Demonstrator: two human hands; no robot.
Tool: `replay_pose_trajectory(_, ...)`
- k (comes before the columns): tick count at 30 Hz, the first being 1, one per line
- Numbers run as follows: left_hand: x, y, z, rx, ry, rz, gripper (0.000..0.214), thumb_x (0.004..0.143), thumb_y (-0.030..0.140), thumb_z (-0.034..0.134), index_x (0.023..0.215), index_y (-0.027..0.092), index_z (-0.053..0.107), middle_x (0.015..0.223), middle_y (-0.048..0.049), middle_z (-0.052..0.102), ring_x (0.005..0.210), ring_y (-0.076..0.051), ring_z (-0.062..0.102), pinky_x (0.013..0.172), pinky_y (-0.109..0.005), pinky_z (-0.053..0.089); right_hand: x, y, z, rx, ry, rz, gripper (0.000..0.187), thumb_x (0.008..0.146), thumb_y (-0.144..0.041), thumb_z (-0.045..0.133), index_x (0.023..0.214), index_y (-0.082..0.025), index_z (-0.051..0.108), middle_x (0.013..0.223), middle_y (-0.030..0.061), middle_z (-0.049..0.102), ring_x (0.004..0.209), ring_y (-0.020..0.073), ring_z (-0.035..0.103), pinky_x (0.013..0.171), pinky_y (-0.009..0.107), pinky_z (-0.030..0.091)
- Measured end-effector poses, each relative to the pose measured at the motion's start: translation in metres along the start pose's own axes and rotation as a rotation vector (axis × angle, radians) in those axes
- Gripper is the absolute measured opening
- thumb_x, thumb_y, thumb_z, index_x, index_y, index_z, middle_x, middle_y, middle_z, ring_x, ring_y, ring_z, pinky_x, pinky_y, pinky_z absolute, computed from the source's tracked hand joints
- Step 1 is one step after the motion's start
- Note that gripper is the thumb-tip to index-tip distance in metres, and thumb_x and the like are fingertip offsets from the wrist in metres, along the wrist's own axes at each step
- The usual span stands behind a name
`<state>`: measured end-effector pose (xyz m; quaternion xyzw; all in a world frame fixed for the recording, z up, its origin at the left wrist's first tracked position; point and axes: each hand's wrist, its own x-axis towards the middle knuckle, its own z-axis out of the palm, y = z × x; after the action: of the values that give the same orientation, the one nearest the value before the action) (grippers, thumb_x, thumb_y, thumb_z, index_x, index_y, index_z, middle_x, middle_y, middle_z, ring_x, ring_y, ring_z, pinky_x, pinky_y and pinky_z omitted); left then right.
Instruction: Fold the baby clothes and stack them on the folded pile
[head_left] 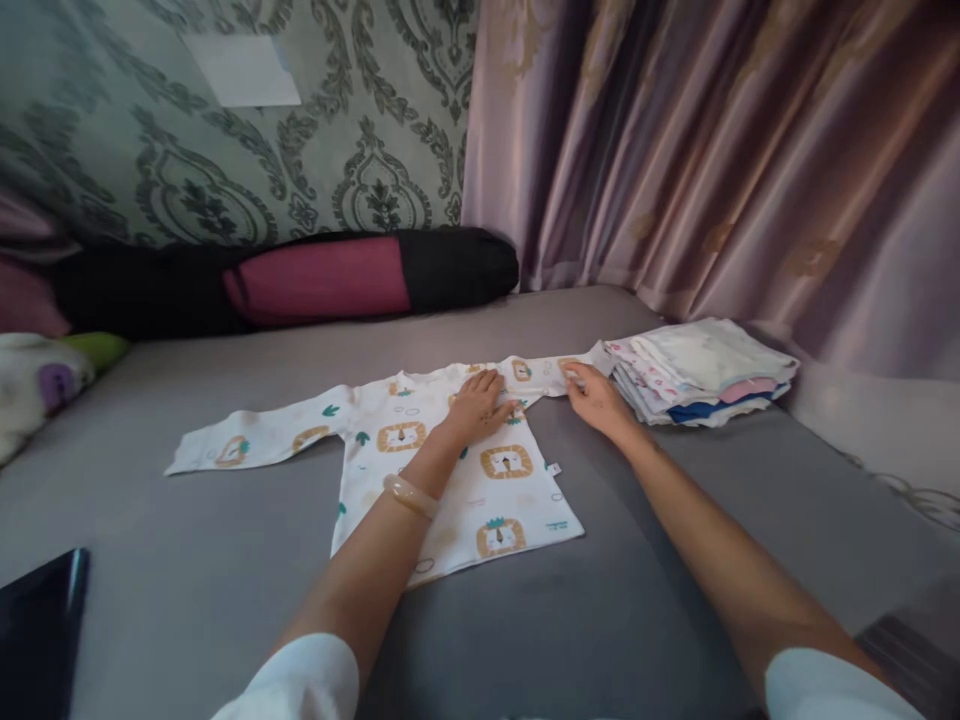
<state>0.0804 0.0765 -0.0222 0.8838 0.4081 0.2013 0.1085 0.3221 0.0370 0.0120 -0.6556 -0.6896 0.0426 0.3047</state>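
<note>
A white child's long-sleeved shirt [450, 470] with lion faces and green leaves lies spread flat on the grey bed sheet [225, 560]. Its left-hand sleeve reaches out flat to the side. My left hand [480, 405] rests flat on the upper chest near the shoulder, fingers stretched out, with a pale bangle on the wrist. At the other sleeve, my right hand [592, 395] has its fingers closed on the fabric near the cuff. That cuff end lies against a stack of folded clothes [705, 360].
A long black and magenta rolled bag [322, 280] lies along the patterned wall. Purple curtains [675, 150] hang at the back right. A plush toy [37, 385] sits at the left edge, and a dark flat device [45, 630] lies at the lower left.
</note>
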Motion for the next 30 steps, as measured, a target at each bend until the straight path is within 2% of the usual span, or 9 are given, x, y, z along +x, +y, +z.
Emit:
replay_pose_trajectory(5,0.000,0.004,-0.002,0.051,-0.024,-0.032,0.057,0.095,0.048,0.034,0.139,0.012,0.043,0.149,-0.0164,0.040,0.139,-0.031,0.033,0.114,-0.047,0.027,0.017,0.020,-0.045,-0.155,0.232,0.205,0.032,0.085,-0.025,0.043,0.105,-0.015,0.066,0.098,0.0124,0.070,0.088,0.0237,0.062,0.080,0.036,0.047)
replay_pose_trajectory(7,0.000,0.005,-0.004,0.051,-0.032,-0.027,0.056,0.095,0.046,0.036,0.139,0.013,0.043,0.150,-0.0153,0.040,0.139,-0.031,0.033,0.114,-0.047,0.027,0.028,0.028,-0.059,-0.267,0.271,0.260,0.030,0.085,-0.026,0.045,0.102,-0.015,0.068,0.097,0.0135,0.069,0.087,0.0241,0.060,0.078,0.035,0.045)
replay_pose_trajectory(9,0.000,0.005,-0.006,0.042,-0.039,-0.023,0.054,0.095,0.045,0.038,0.139,0.014,0.043,0.150,-0.0141,0.040,0.140,-0.031,0.032,0.114,-0.047,0.026,0.037,0.032,-0.065,-0.387,0.249,0.291,0.029,0.086,-0.027,0.046,0.099,-0.014,0.069,0.096,0.0151,0.068,0.088,0.0255,0.059,0.078,0.036,0.043)
replay_pose_trajectory(14,0.001,0.005,-0.008,0.002,-0.050,-0.021,0.053,0.094,0.044,0.041,0.138,0.013,0.045,0.149,-0.0145,0.041,0.141,-0.032,0.030,0.114,-0.047,0.026,0.042,0.031,-0.056,-0.557,0.085,0.192,0.029,0.089,-0.028,0.047,0.094,-0.011,0.070,0.098,0.0192,0.065,0.099,0.0310,0.055,0.085,0.043,0.040)
replay_pose_trajectory(20,0.002,0.002,-0.004,-0.023,-0.030,-0.023,0.053,0.093,0.045,0.042,0.138,0.016,0.045,0.149,-0.0144,0.042,0.140,-0.032,0.031,0.114,-0.048,0.026,0.039,0.032,-0.031,-0.631,0.073,0.088,0.025,0.086,-0.025,0.052,0.095,-0.011,0.070,0.104,0.0204,0.061,0.107,0.0337,0.049,0.091,0.050,0.036)
replay_pose_trajectory(27,0.004,0.006,-0.007,-0.041,-0.058,-0.065,0.053,0.096,0.045,0.035,0.138,0.015,0.045,0.150,-0.0136,0.040,0.141,-0.030,0.029,0.115,-0.048,0.023,0.039,0.024,-0.028,-0.551,0.058,0.108,0.023,0.082,-0.017,0.049,0.094,-0.010,0.068,0.107,0.0214,0.060,0.109,0.0347,0.049,0.093,0.051,0.034)
replay_pose_trajectory(30,0.005,0.007,-0.007,-0.040,-0.054,-0.080,0.051,0.097,0.044,0.033,0.139,0.017,0.045,0.150,-0.0119,0.041,0.141,-0.029,0.030,0.115,-0.047,0.023,0.045,0.018,-0.038,-0.380,0.134,0.221,0.023,0.083,-0.022,0.051,0.098,-0.011,0.065,0.103,0.0202,0.063,0.105,0.0333,0.054,0.092,0.050,0.038)
